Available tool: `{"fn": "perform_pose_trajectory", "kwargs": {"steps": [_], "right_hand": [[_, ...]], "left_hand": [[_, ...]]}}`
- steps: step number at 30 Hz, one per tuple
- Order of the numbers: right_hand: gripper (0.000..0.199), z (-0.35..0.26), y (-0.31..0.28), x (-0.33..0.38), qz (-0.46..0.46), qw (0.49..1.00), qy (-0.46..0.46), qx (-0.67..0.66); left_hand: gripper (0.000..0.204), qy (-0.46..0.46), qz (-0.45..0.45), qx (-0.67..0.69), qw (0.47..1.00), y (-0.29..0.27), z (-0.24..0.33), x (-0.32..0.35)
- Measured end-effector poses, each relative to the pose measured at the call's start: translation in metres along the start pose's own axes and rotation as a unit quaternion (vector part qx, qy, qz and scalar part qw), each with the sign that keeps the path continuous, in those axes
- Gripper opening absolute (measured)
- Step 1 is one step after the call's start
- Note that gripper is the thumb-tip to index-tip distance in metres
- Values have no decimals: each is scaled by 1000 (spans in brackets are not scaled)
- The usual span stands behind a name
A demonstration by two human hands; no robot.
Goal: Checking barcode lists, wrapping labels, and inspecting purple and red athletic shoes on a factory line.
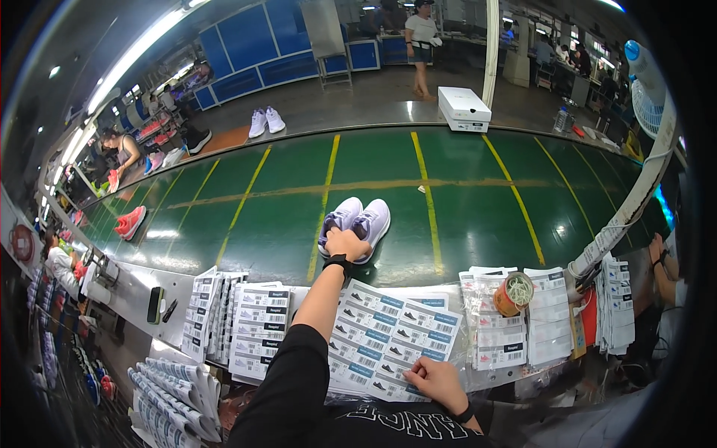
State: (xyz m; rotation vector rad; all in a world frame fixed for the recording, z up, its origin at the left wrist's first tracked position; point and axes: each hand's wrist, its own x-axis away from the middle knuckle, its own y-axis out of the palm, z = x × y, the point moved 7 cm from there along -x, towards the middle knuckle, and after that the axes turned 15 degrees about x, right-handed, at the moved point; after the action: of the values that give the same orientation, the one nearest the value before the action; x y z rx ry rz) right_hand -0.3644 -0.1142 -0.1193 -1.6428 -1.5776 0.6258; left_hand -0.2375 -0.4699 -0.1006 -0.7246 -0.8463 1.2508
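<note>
Head view: the pair of lavender shoes (367, 220) stands on the green belt (381, 160), just beyond the label sheets (366, 328). Its long axis runs near to far, toes pointing far and slightly right, heels near. Left hand (348, 243), the nearer of the two hands, grasps the pair at the heel end, around the collars. Right hand (439, 381) rests nearer and to the right, fingers curled at the sheets; a pinch on a label cannot be confirmed. Sheets lie on the metal tabletop (138, 274). One red shoe (131, 222) sits far left on the belt.
</note>
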Motion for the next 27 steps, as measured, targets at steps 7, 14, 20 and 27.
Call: {"fn": "perform_pose_trajectory", "kwargs": {"steps": [7,14,20,27], "right_hand": [[29,4,1,4,6,1000,13,-2],[33,8,5,3,-18,1000,12,10],[58,-1,0,4,-29,998,9,62],[84,-8,7,4,-52,986,-42,150]], "left_hand": [[63,19,10,17,1000,4,3,4],[62,20,-7,-11,1000,8,11,4],[72,31,-39,-20,999,9,14,-4],[63,55,-71,-24,996,-7,-1,-30]]}}
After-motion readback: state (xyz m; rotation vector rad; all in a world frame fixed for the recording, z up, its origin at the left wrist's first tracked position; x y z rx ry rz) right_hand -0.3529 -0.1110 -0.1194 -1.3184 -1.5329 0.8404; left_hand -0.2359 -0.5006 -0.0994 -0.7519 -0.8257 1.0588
